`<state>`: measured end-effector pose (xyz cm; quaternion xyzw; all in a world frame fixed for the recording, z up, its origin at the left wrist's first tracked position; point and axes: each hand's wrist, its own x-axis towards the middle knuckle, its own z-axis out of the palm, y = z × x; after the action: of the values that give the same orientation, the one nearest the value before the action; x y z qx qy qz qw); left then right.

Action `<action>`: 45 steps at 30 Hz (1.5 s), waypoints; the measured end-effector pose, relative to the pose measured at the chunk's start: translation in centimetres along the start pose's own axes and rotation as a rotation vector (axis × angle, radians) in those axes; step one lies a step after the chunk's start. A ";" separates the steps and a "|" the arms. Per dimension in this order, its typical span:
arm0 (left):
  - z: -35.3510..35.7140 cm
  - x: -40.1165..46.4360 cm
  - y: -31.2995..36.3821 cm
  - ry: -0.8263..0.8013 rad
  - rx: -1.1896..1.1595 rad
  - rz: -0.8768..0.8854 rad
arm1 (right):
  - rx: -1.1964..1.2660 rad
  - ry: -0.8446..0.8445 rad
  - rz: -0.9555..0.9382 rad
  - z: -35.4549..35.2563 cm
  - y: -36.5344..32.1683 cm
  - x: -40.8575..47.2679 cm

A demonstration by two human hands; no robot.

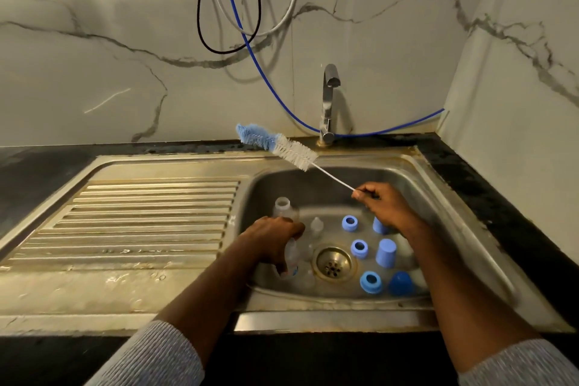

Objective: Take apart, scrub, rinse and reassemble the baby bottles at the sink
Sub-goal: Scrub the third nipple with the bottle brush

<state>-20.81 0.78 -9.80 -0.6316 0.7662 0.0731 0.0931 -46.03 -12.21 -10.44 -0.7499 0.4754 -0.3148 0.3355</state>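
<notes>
Both grips are clamped: the left hand (pixel 272 236) is curled round the body of a clear bottle (pixel 285 209) at the left wall of the sink (pixel 438 185), and the right hand (pixel 380 204) pinches the thin wire handle of the bottle brush (pixel 277 145) between thumb and fingertips, over the middle of the basin.

The relation that matters is between bristles and bottle mouth. The bottle leans with its open neck pointing up and towards the sink's back-left corner, its base down near the front of the basin under the left hand. The brush's long axis runs from the right hand up and left, so the bristled head hangs above the sink's back rim, beyond and above the bottle's neck, not in it. By my judgement the brush must swing down and turn until its head lines up with the bottle's axis before it can enter; the right hand does that work while the left steadies.

Around the drain (pixel 333 262) lie the loose parts: three blue collar rings (pixel 359 248) in a column just right of the drain, blue caps (pixel 386 253) further towards the right wall, and clear teats (pixel 316 224) just beside the held bottle. The tap (pixel 329 100) at the sink's back edge shows no running water. Disassembly looks done; scrubbing appears to be starting.
</notes>
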 end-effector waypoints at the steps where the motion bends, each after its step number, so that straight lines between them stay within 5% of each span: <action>1: 0.2 0.0 0.0 -0.011 0.019 -0.004 | 0.001 0.000 -0.003 0.0 0.0 0.0; 13: 0.7 -0.2 0.1 -0.100 0.140 -0.012 | -0.027 -0.042 0.013 0.0 -0.4 -0.2; 30: 0.2 1.5 1.3 0.060 -0.003 0.055 | -0.043 -0.029 0.024 -0.3 -0.2 0.3; 36: 0.9 5.0 3.6 -0.182 0.201 0.221 | -0.036 -0.040 0.014 -0.3 0.3 0.8; 45: 3.0 6.5 5.3 -0.226 0.402 0.317 | -0.008 -0.037 0.004 0.1 0.6 1.8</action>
<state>-27.05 -3.70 -14.31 -0.4607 0.8393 0.0033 0.2887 -45.65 -14.06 -10.71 -0.7561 0.4719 -0.2983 0.3416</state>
